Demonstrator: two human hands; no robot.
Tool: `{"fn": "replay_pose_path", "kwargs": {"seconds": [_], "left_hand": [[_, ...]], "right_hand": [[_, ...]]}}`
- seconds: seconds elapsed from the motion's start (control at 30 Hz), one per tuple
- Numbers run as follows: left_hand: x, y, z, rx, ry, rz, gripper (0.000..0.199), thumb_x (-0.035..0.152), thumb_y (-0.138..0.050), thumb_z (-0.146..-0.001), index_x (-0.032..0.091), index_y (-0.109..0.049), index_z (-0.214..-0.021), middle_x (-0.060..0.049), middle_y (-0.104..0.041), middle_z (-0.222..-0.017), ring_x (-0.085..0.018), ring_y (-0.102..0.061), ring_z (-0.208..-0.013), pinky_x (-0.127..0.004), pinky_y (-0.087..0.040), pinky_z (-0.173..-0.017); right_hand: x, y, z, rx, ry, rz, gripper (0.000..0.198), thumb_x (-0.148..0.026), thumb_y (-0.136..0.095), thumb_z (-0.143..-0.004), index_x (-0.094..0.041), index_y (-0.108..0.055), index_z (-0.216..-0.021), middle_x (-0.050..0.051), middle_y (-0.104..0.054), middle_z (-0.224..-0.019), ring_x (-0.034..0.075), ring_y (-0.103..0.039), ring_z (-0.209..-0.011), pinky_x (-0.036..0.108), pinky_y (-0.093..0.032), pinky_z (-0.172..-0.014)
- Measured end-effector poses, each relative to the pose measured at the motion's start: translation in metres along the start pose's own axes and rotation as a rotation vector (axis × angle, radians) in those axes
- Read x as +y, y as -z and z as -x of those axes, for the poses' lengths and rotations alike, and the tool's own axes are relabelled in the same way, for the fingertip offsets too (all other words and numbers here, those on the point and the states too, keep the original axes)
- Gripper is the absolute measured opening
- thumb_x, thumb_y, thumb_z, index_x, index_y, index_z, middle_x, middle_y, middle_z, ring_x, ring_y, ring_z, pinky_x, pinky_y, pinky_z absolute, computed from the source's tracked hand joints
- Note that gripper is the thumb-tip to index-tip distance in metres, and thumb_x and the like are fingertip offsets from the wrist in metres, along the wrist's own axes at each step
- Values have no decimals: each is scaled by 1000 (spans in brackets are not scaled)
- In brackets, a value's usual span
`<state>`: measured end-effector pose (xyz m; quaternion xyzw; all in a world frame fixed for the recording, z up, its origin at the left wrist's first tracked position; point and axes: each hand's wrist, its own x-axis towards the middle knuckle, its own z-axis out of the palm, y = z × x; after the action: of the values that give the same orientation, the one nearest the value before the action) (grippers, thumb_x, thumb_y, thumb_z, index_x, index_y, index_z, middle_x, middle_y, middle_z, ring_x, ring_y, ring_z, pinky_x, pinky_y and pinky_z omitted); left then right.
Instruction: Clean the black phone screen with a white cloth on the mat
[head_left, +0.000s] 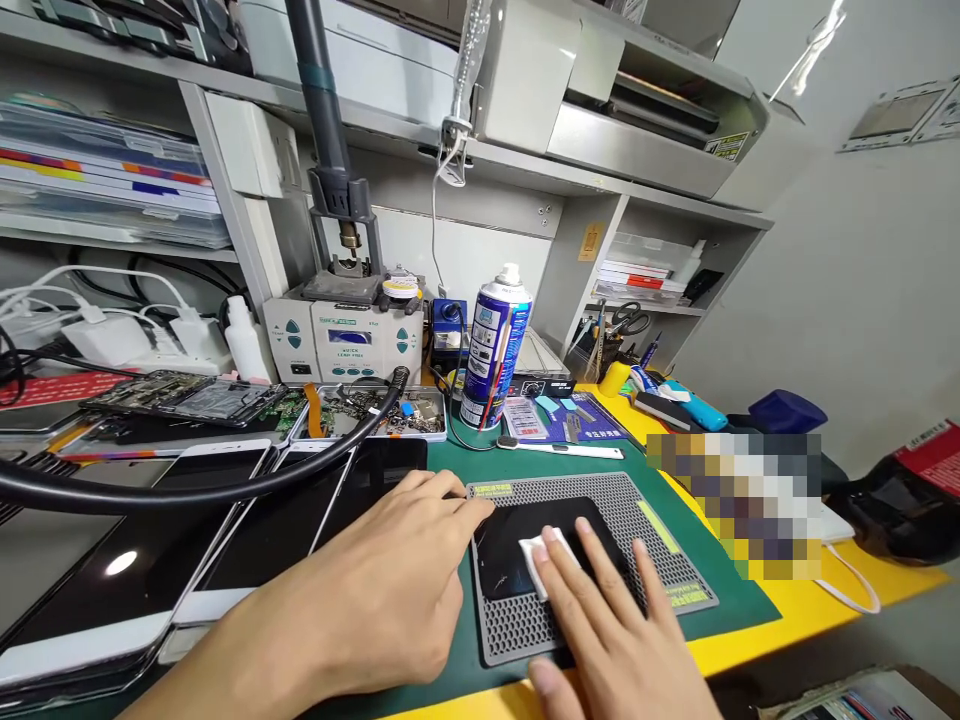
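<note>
A dark, glossy phone-sized screen (pixel 510 545) lies flat on a grey honeycomb mat (pixel 517 625). My right hand (pixel 600 620) is spread over it, palm down. Its fingertips press a folded white wipe (pixel 534 562) against the black glass. At the screen's upper left corner is my left hand (pixel 390 580), with its fingers curled in and one fingertip touching the edge. Whether anything sits inside those curled fingers is hidden. The right part of the screen is covered by my right fingers.
Large phones or tablets (pixel 240 540) lie at left under a black hose (pixel 315 470). Behind the mat are a brush (pixel 562 450), a blue spray can (pixel 495 350) and a hot-air station (pixel 349 340). Tools (pixel 675 400) and a pixelated patch occupy the right.
</note>
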<state>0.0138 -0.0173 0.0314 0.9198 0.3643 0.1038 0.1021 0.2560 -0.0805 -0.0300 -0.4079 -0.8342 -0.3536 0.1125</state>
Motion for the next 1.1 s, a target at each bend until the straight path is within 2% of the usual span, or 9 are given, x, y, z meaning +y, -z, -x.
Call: {"fn": "replay_pose_path", "kwargs": {"seconds": [0.07,0.2,0.33,0.53,0.63,0.7,0.77,0.9,1.1], "left_hand": [[1,1,0,-14,2,6,55,10,-48,-82,17,-56,-136,-15,-59,-135,-32,-55,-122,-45,-49,-98],[1,4,0,-22,3,10,56,8,-45,-83,17,-55,-137,-16,-59,-135,-33,-54,-123,-46,-51,-93],[1,6,-2,-24,11,18,52,6,-43,-84,16,-58,-133,-15,-61,-133,-32,-55,-122,-45,-50,-95],[1,6,-2,-32,13,20,49,6,-43,-83,16,-60,-128,-14,-62,-132,-31,-54,-123,-45,-49,-99],[1,7,-2,-37,27,26,51,5,-43,-83,17,-59,-130,-13,-63,-130,-30,-56,-121,-44,-49,-99],[1,7,-1,-36,30,38,53,5,-43,-83,18,-58,-132,-13,-63,-128,-29,-56,-120,-43,-48,-99],[0,7,-1,-37,34,52,54,5,-44,-82,18,-58,-132,-12,-63,-126,-28,-57,-119,-42,-48,-99],[0,7,0,-41,38,59,56,4,-46,-81,18,-57,-134,-12,-63,-122,-28,-58,-117,-40,-49,-98],[-2,6,-3,-21,34,82,60,1,-45,-79,20,-56,-134,-11,-63,-123,-27,-58,-116,-40,-49,-98]], "right_hand": [[10,3,5,-31,16,43,52,-45,-39,-99,-11,-69,-124,10,-66,-132,38,-67,-112,62,2,-118],[10,5,0,-40,38,43,53,-43,-39,-99,-8,-71,-121,13,-68,-128,39,-68,-109,62,8,-119],[-16,0,-22,39,32,-65,56,-51,-36,-102,-12,-73,-119,10,-71,-124,34,-70,-107,55,8,-122],[-47,-16,-38,146,-135,-233,65,-61,-29,-103,-17,-74,-118,5,-70,-128,33,-65,-117,56,3,-123],[-35,-15,-27,140,-70,-201,59,-59,-33,-103,-20,-72,-123,4,-67,-132,31,-65,-118,53,-17,-122],[-21,-11,-16,96,68,-178,54,-59,-39,-102,-23,-67,-131,1,-65,-136,28,-67,-116,45,-39,-112],[-9,-7,-7,44,170,-119,54,-58,-43,-101,-22,-64,-136,2,-62,-139,29,-69,-113,42,-49,-100],[-2,-2,-11,41,235,-27,53,-57,-43,-101,-19,-69,-128,3,-66,-132,31,-73,-103,45,-54,-88],[-16,-1,-42,51,78,-46,50,-49,-39,-102,-17,-73,-121,5,-68,-128,35,-72,-105,54,-50,-89]]}}
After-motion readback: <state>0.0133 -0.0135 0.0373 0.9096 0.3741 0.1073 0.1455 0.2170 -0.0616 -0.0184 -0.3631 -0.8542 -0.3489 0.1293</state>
